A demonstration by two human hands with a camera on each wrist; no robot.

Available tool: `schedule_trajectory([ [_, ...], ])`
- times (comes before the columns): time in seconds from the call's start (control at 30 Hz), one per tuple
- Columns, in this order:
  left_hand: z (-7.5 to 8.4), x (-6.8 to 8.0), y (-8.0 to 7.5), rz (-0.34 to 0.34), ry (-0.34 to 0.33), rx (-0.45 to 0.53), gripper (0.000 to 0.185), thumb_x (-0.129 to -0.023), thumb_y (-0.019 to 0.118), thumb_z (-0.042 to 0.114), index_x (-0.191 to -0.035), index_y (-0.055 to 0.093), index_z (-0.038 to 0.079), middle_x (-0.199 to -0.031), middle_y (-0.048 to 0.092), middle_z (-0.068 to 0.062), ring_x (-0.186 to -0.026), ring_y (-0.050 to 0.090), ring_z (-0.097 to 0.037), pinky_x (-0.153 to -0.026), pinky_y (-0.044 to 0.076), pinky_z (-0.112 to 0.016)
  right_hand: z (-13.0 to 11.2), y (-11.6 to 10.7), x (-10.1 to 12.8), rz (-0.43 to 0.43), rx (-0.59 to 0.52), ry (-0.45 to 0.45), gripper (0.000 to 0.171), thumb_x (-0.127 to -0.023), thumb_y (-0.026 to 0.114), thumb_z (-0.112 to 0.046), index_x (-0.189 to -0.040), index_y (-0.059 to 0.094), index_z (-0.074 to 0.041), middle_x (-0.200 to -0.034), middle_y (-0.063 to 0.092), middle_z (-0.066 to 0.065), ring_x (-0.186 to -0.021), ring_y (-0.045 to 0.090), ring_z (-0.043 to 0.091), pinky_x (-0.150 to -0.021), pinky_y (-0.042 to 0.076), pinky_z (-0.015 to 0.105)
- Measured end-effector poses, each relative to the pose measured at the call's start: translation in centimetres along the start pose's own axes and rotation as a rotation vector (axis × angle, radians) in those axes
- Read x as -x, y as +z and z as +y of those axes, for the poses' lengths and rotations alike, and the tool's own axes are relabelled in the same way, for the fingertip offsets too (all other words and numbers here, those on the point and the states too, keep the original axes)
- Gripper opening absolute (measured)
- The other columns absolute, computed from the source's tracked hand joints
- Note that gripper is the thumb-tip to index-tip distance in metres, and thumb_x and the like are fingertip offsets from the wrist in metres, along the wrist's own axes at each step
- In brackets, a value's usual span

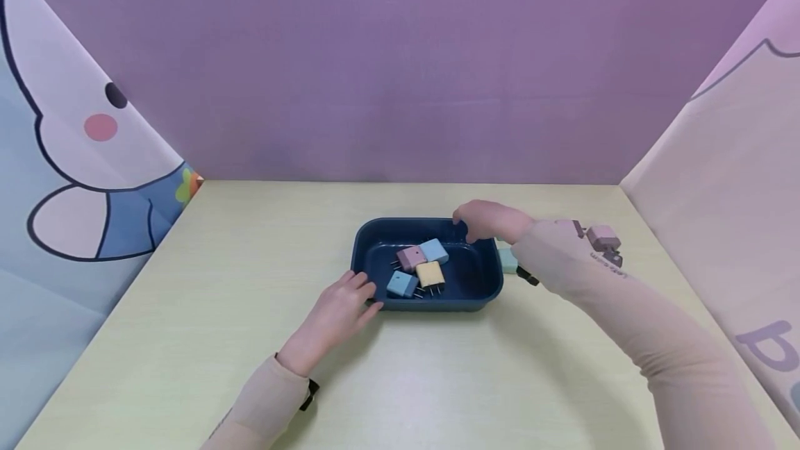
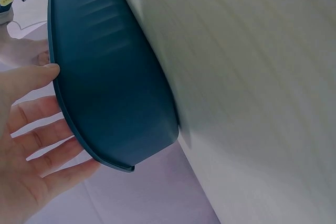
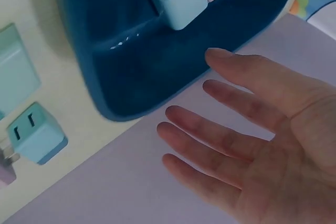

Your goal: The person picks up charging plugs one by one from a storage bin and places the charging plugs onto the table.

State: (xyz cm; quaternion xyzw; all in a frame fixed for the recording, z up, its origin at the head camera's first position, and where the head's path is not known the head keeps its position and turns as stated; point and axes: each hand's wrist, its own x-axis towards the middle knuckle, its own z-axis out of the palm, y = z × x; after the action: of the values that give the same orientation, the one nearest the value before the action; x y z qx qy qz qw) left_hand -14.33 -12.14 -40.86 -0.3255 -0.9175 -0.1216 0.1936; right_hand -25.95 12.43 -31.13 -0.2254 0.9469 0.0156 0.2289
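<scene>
A dark blue plastic basin (image 1: pixel 465 305) stands on the table, with several plug chargers lying inside. Among them are a pink one (image 1: pixel 411 257), a yellow one (image 1: pixel 430 274) and two light blue ones (image 1: pixel 434 251). My left hand (image 1: pixel 334 310) is at the basin's near left corner. In the left wrist view its thumb touches the rim and its other fingers extend along it, spread and nearly straight. At the far right corner is my right hand (image 1: pixel 494 221). Its fingers (image 3: pixel 210 137) are spread beside the rim in the right wrist view, holding nothing.
Right of the basin, partly behind the right forearm, lie a mint charger (image 1: pixel 508 260) and a pink charger (image 1: pixel 603 237). A light blue charger with two ports (image 3: pixel 37 132) shows in the right wrist view. A purple backdrop (image 1: pixel 406 75) rises behind the table.
</scene>
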Motion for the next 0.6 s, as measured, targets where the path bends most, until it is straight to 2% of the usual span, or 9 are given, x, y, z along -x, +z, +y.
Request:
schedule_trajectory([
  [0.33,0.0,-0.1,0.0,-0.009,0.001,0.002,0.019,-0.077,0.068,0.021,-0.082,0.065,0.004,-0.077,0.056,-0.005,-0.066,0.042,-0.016,-0.066,0.044,-0.029,-2.0,0.2,-1.3,-0.043,-0.019,-0.002,0.045,-0.081,0.058,0.002,-0.125,0.048,-0.001,-0.127,0.047,0.013,-0.105,0.051,0.024,-0.08,0.045,0.033],
  [0.6,-0.1,-0.1,0.1,0.003,0.005,-0.002,0.02,-0.076,0.069,0.022,-0.082,0.065,0.003,-0.077,0.057,-0.006,-0.066,0.043,-0.017,-0.067,0.044,-0.03,-2.8,0.9,-2.2,-0.022,-0.02,-0.042,0.045,-0.079,0.058,0.006,-0.122,0.05,-0.001,-0.126,0.048,0.014,-0.095,0.052,0.02,-0.071,0.046,0.028],
])
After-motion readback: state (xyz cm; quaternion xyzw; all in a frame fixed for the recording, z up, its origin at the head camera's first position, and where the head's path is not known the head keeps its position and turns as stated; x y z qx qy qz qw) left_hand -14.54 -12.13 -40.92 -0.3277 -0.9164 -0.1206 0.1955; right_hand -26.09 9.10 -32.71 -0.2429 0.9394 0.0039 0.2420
